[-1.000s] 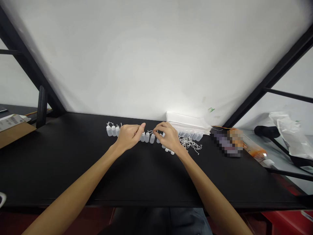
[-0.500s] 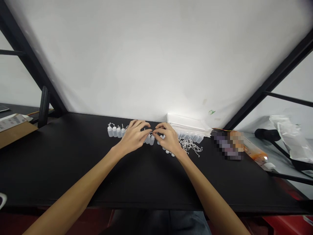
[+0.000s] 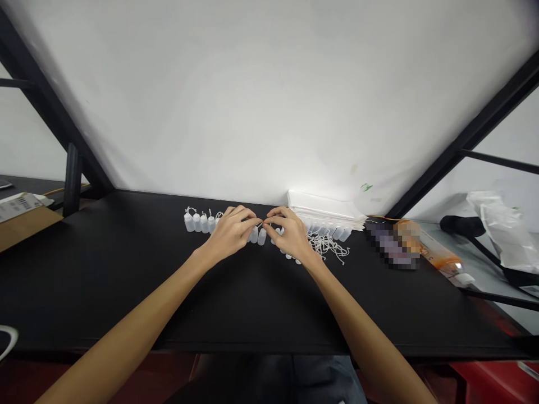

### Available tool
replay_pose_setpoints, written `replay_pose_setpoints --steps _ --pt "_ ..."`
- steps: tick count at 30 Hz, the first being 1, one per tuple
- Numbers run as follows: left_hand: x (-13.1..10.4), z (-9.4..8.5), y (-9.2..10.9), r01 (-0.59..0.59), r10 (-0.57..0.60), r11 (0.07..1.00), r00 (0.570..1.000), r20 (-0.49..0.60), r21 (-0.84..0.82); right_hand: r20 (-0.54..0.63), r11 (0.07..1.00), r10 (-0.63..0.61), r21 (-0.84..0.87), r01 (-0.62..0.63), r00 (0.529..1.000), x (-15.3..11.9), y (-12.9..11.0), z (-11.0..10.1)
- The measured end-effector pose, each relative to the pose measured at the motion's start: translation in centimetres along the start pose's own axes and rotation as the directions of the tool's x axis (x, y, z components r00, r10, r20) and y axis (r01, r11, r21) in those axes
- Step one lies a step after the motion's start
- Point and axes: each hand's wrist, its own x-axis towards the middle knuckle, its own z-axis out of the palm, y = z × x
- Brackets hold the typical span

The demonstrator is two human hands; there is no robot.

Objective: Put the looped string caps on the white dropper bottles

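My left hand (image 3: 233, 231) and my right hand (image 3: 288, 231) meet fingertip to fingertip above a row of small translucent squeeze bottles. Both hands are closed in a pinch, with a thin white cap strap (image 3: 260, 225) just visible between them. Right under the fingertips stands an upright bottle (image 3: 261, 237); whether the strap is attached to it is hard to make out. More bottles (image 3: 197, 223) with white straps on their tops stand to the left, partly covered by my left hand. Beside my right wrist lies a tangled heap of loose white straps (image 3: 328, 246).
A stack of white sheets (image 3: 324, 206) lies against the wall, with several bottles (image 3: 341, 233) along its front edge. Further right are a blurred purplish item (image 3: 391, 249) and an orange-and-clear bag (image 3: 442, 258). A cardboard box (image 3: 29, 224) sits at the left, beside the black frame.
The view has shifted slightly. Both hands stay in nearly the same place, still pinching, with the fingertips moved a little over the bottle.
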Motion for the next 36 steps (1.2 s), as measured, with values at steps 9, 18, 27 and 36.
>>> replay_pose_setpoints --steps 9,18,27,36 --pt "0.1 -0.3 0.0 0.016 -0.016 1.0 1.0 -0.013 -0.027 -0.036 0.999 0.024 0.047 -0.022 0.999 0.1 0.2 -0.9" --pt "0.7 -0.9 2.1 0.002 -0.012 0.999 0.979 -0.205 -0.048 -0.3 0.996 0.08 -0.01 -0.086 0.951 -0.5 5.2 -5.6" --pt "-0.1 0.8 6.0 -0.089 0.06 0.974 0.988 -0.141 -0.207 -0.178 0.988 0.113 -0.086 -0.13 0.977 -3.8 7.0 -7.6" --pt "-1.0 2.3 6.2 -0.021 0.018 0.979 1.0 -0.014 -0.201 0.119 0.987 0.05 -0.158 -0.031 0.992 -4.1 2.9 -5.3"
